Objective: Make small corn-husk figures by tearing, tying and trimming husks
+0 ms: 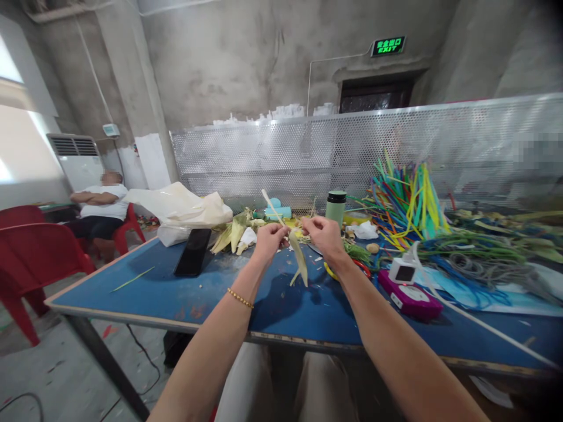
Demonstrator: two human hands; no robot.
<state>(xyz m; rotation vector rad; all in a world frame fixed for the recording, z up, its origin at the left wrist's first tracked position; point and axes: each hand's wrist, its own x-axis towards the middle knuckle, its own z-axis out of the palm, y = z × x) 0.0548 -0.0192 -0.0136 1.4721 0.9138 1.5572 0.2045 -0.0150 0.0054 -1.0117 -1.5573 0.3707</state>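
Above the blue table point(229, 293), my left hand point(270, 241) pinches a folded corn husk point(299, 262) whose pale green blade hangs down past my fingertips. From the same grip a narrow whitish strip point(271, 205) slants up and to the left. Close by on the right, the fingers of my right hand point(325, 237) are pinched together near the husk's top; what lies between them is too small to make out. Behind my left hand lies a heap of loose corn husks point(233, 231). A yellow-handled tool point(329, 271) is partly hidden beside my right forearm.
A black phone point(192, 252) and a white plastic bag point(189, 205) lie left. Behind stands a green bottle point(336, 208). To the right are colourful strips point(409, 199), a purple box point(409, 298) with a white plug, and tangled cords point(470, 258). A person point(103, 202) sits far left.
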